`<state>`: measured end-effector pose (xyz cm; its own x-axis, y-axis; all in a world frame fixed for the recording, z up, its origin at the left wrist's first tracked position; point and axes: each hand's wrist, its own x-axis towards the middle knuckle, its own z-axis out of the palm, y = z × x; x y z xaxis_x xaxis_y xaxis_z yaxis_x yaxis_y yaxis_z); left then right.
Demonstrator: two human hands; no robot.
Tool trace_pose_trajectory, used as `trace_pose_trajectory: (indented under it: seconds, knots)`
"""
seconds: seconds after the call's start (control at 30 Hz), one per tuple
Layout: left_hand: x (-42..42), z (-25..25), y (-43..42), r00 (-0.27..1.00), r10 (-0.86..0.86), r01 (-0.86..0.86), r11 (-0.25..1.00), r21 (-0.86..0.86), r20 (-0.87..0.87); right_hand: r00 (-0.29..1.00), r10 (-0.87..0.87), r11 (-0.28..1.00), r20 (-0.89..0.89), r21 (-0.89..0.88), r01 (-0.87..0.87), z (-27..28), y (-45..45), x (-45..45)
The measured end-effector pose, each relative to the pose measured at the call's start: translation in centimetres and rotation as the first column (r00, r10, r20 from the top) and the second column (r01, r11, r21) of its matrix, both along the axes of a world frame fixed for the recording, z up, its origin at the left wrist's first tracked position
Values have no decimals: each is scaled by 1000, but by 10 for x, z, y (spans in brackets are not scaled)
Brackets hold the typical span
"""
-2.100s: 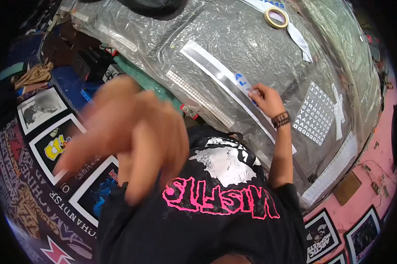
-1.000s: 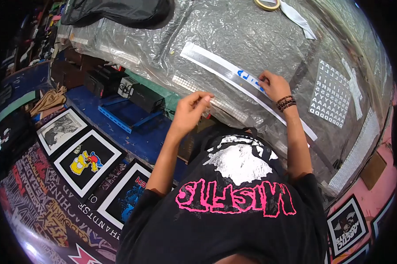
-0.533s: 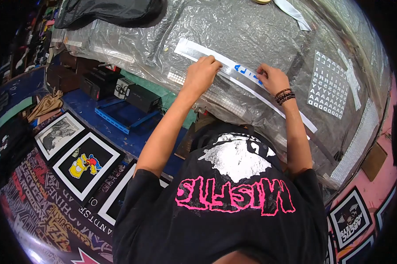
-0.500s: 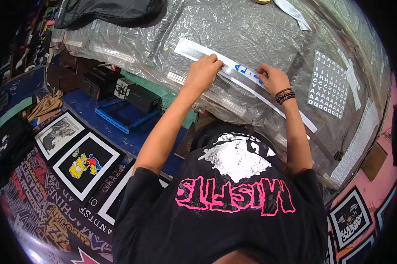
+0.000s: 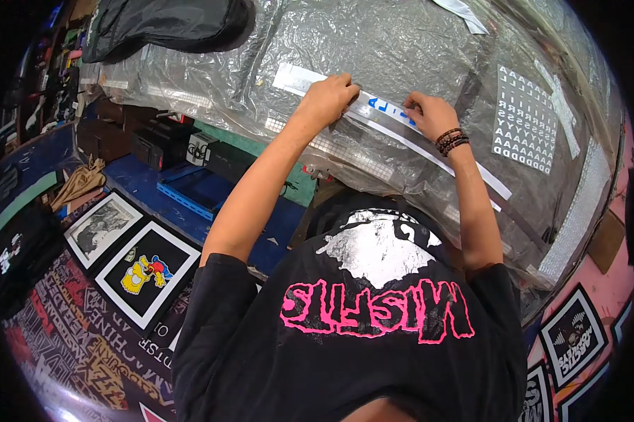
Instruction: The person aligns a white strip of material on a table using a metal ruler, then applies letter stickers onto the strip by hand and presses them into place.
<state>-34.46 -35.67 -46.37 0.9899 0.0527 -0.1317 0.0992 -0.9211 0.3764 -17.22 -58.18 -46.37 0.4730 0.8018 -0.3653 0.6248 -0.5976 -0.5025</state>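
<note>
A long white-edged strip (image 5: 489, 180) lies slantwise across the plastic-covered table (image 5: 373, 42). Blue letters (image 5: 381, 105) stand along its middle. My left hand (image 5: 329, 98) is closed, fingertips pinched at the strip's edge to the left of the letters. Further right, my right hand (image 5: 433, 114) is closed too, with thumb and fingertips together over a blue letter (image 5: 410, 118) on the strip. The fingers partly cover that letter. Dark beaded bracelets (image 5: 451, 141) circle my right wrist. Right of my hands lies a sheet of white letters (image 5: 526, 119) in rows.
A black padded bag (image 5: 165, 28) rests on the table's far left. White strips (image 5: 464, 14) lie at the back and right. Below the table edge are a blue frame (image 5: 184, 201) and dark boxes (image 5: 151, 144). Framed pictures (image 5: 146, 274) stand at lower left.
The view has shifted slightly. Both hands stay at the strip, the left still pinching its edge and the right still at the blue letter, with only small finger movement.
</note>
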Motion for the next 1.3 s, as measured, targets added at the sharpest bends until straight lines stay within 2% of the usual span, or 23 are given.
trace_pose_trajectory:
  seconds: [0.47, 0.57, 0.63, 1.3]
  knots:
    - [6, -11, -1, 999, 6, -7, 1000, -12, -36, 1000, -22, 996, -20, -88, 20, 11, -2, -4]
    - [8, -10, 0, 996, 12, -13, 1000, -5, -92, 999, -35, 996, -26, -78, 33, 10, -2, -5]
    - [7, -10, 1, 999, -31, 31, 999, -8, -16, 999, -33, 997, -20, -67, 32, 8, -3, -5]
    - [1, -10, -1, 1000, 19, -19, 994, -105, 7, 998, -60, 998, -32, -28, 60, 2, -7, -6]
